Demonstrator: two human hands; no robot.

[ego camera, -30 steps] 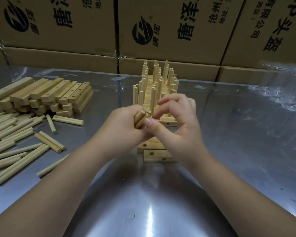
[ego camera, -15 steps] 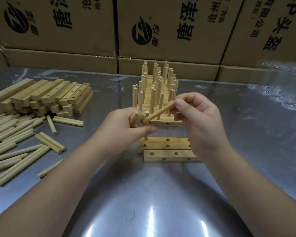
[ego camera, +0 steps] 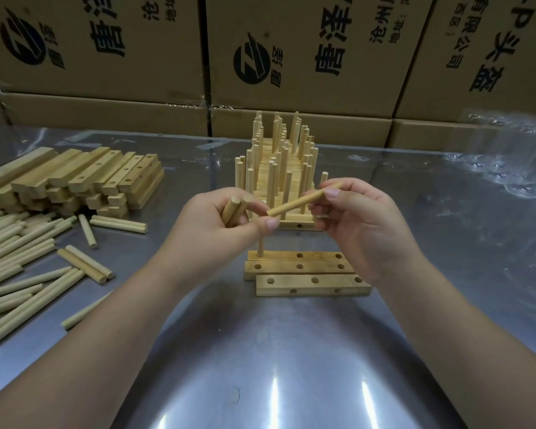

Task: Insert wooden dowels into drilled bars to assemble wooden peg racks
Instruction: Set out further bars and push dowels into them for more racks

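Left grip: left hand is curled closed around two dowels, whose ends stick up past the fingers.
Right grip: right hand pinches a single dowel between thumb and fingertips near its far end. The dowel slopes up to the right, and its near end is just above the left thumb.
Work piece: two drilled bars lie side by side and touching, below the hands. An upright dowel stands in the far bar's left hole.
Change: a second ago the hands were pressed together, with the right fingers at the left hand's bundle. Now they are apart, and the single dowel is drawn out in the right hand.
Tabletop: the tabletop is shiny metal. Finished racks stand behind the hands. A stack of bars and loose dowels lie at left, and clear plastic film at right.
Room: printed cardboard boxes are stacked along the far edge.
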